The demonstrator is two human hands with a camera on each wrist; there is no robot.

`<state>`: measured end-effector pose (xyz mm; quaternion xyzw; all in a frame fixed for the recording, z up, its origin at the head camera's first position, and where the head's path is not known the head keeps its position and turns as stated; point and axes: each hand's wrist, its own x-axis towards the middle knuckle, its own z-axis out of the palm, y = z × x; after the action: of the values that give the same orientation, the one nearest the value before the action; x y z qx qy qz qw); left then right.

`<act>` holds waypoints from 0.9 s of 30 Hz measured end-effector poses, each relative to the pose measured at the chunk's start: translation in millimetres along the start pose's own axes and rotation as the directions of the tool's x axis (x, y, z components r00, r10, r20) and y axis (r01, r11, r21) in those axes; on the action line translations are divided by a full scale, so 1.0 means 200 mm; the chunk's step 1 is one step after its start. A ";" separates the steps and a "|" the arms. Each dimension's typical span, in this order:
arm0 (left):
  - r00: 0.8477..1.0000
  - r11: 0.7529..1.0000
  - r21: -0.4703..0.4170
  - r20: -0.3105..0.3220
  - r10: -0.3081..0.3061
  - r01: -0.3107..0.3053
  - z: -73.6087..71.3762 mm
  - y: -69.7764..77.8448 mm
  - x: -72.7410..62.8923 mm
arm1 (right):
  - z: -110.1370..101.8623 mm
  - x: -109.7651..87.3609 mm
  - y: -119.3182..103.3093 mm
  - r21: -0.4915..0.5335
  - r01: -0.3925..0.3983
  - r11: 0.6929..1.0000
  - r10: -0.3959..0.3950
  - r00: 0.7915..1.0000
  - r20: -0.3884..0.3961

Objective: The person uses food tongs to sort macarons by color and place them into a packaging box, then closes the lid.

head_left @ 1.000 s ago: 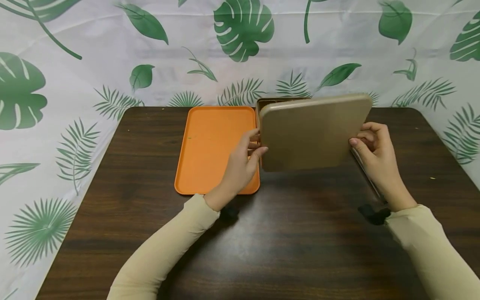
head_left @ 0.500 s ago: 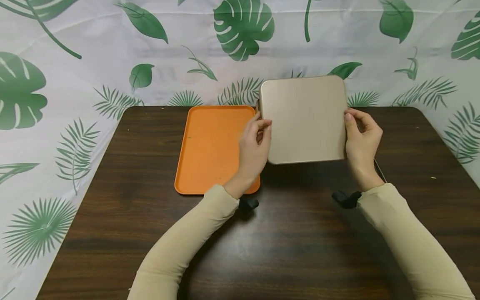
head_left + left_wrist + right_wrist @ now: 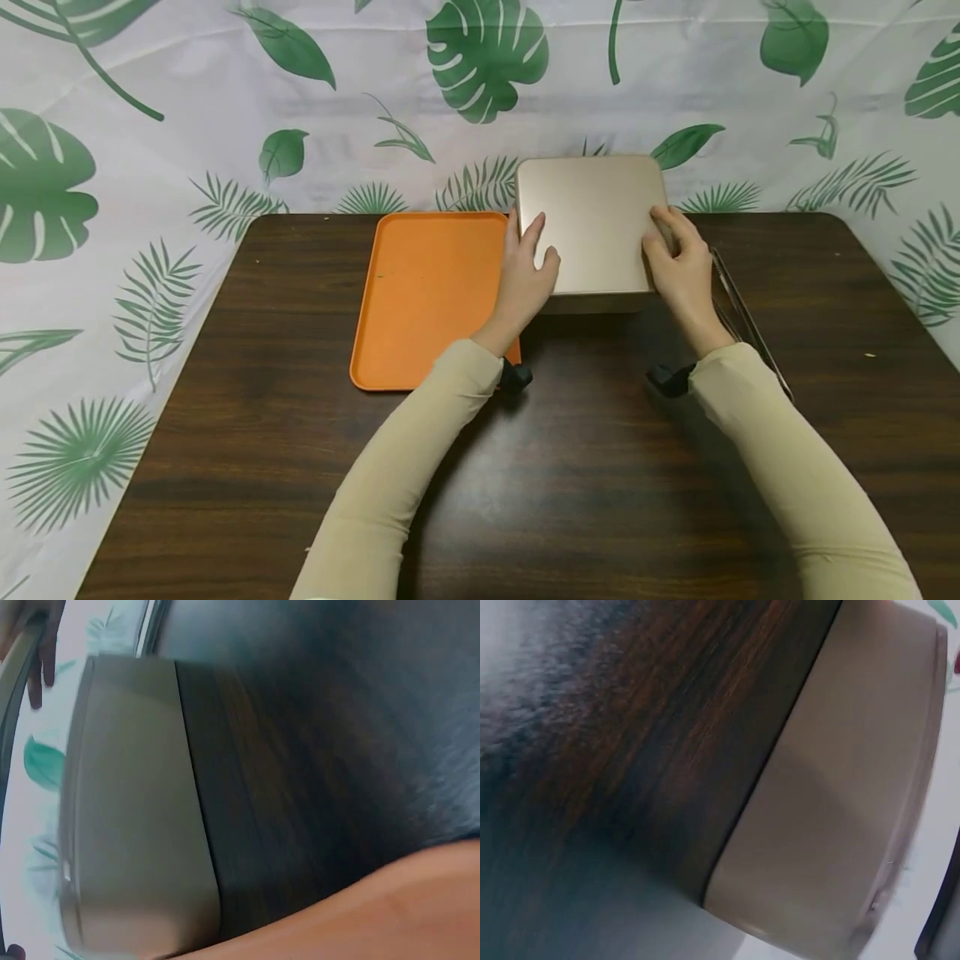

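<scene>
A gold metal lid (image 3: 588,221) lies flat over its matching tin (image 3: 596,304) at the back of the table. In the left wrist view, a gap shows between the lid's edge (image 3: 10,686) and the tin's wall (image 3: 135,795). My left hand (image 3: 521,275) holds the lid by its left side, thumb toward the near corner. Opposite it, my right hand (image 3: 681,262) grips the right side with thumb and fingers. The right wrist view has the tin's wall (image 3: 817,772) close up, with the lid's dark edge (image 3: 941,907) apart from it. The tin's inside is hidden.
An orange tray (image 3: 420,308) lies just left of the tin, partly under my left hand and wrist. To the right, a long thin dark object (image 3: 750,321) lies slanted on the brown wooden table (image 3: 585,467). A leaf-print cloth (image 3: 480,92) hangs behind.
The lid has swung from a steep tilt to flat and moved left and down over the tin. Both hands have moved with it, the right one inward to the left.
</scene>
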<state>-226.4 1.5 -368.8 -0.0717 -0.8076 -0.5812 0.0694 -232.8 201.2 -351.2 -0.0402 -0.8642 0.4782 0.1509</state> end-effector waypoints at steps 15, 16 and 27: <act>0.985 0.980 0.123 0.043 -0.166 0.159 0.03 -0.08 0.10 | 0.06 0.10 0.10 -0.118 -0.080 0.990 0.102 0.975 0.198; 0.984 0.978 0.129 0.044 -0.171 0.164 0.04 -0.08 0.11 | 0.06 0.11 0.10 -0.125 -0.079 0.989 0.104 0.973 0.205; 0.976 0.976 0.111 0.085 -0.199 0.189 0.06 -0.14 0.12 | 0.07 0.15 0.11 -0.157 -0.097 0.983 0.130 0.967 0.219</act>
<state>-256.0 4.6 -392.9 -0.0165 -0.8419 -0.5389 -0.0230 -266.3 207.4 -369.8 -0.0454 -0.9045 0.4236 0.0198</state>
